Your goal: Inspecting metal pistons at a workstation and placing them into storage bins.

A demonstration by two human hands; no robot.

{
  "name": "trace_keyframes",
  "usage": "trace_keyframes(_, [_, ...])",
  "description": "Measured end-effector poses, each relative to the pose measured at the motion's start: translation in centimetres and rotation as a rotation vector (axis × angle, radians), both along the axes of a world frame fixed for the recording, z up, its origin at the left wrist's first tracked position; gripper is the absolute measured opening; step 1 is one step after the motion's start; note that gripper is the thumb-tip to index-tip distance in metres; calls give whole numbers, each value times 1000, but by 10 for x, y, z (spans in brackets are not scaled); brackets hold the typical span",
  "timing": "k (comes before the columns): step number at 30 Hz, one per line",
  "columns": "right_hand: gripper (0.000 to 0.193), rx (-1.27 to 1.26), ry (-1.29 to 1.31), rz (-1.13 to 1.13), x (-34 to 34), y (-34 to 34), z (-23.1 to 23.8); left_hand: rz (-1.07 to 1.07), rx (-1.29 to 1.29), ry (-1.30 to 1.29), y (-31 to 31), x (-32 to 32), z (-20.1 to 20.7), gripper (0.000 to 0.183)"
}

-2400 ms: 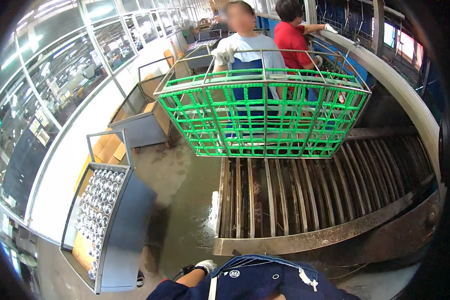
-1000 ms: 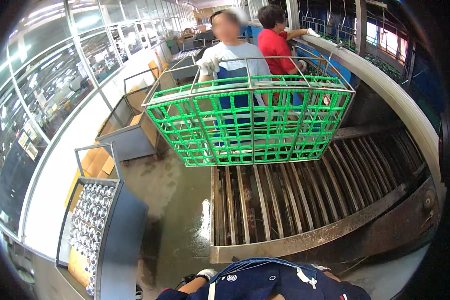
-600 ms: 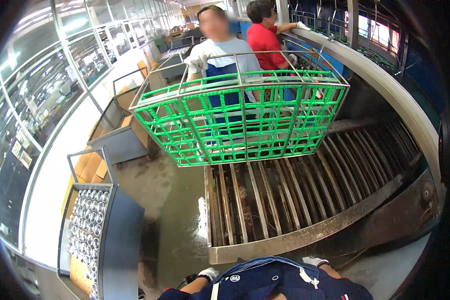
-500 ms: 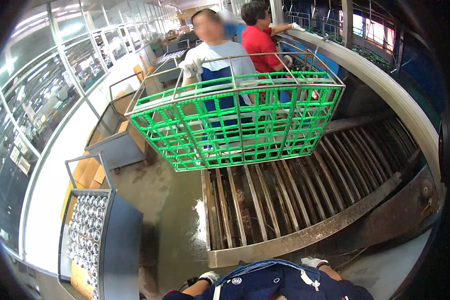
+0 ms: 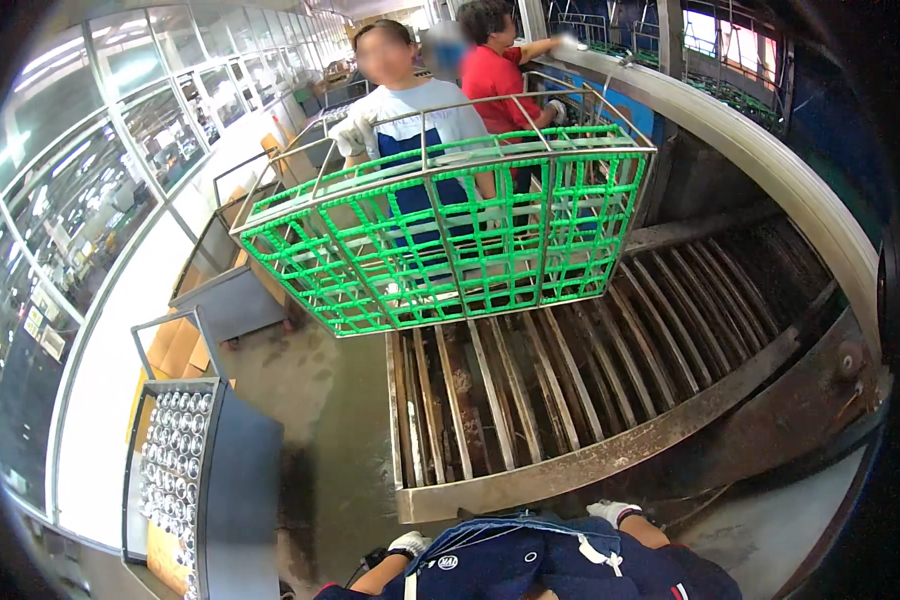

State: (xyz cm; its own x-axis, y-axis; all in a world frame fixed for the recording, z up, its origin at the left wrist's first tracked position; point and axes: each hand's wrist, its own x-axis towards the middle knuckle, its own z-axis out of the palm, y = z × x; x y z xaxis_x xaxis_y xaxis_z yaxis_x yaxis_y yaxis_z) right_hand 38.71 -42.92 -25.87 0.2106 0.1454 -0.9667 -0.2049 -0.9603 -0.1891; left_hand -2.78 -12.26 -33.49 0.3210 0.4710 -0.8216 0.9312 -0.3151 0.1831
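My left hand (image 5: pixel 408 543), in a white glove, is low in the view beside the dark blue apron (image 5: pixel 500 562) I wear. On the apron's other side is my right hand (image 5: pixel 612 512), also in a white glove, close to the near rail of the slatted metal frame (image 5: pixel 530 468). The fingers of both hands are too small and partly hidden to make out; I see no object in either. Beyond the slats, a person in a light shirt (image 5: pixel 425 105) grips a large tilted wire rack with green-wrapped bars (image 5: pixel 450 250) with a gloved hand (image 5: pixel 352 132).
A cart (image 5: pixel 245 450) with rows of shiny round metal parts (image 5: pixel 178 435) stands at the left. Behind it are a grey bin (image 5: pixel 232 297) and glass partitions (image 5: pixel 120 130). A person in red (image 5: pixel 495 75) works by the curved metal rail (image 5: pixel 750 150) at the far right.
The green rack and the person holding it appear shifted slightly left in the view, as do the slatted frame and my hands. The rack tilts a little more.
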Motion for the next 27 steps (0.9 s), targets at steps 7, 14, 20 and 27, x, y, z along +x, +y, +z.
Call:
trace_keyframes(7, [69,137,-136,-23,-6,-5,40,-159,-22,-11,-19,-23,-38,58])
trace_keyframes(14, [33,100,-55,-194,11,-65,-42,-62,-31,-27,-34,19,-14,58])
trace_keyframes(20, [36,44,-130,46,10,-66,60,-18,8,-57,-48,29,-17,65])
trace_keyframes(27, [42,163,83,140,53,-146,-106,-35,22,-67,-54,6,-31,63])
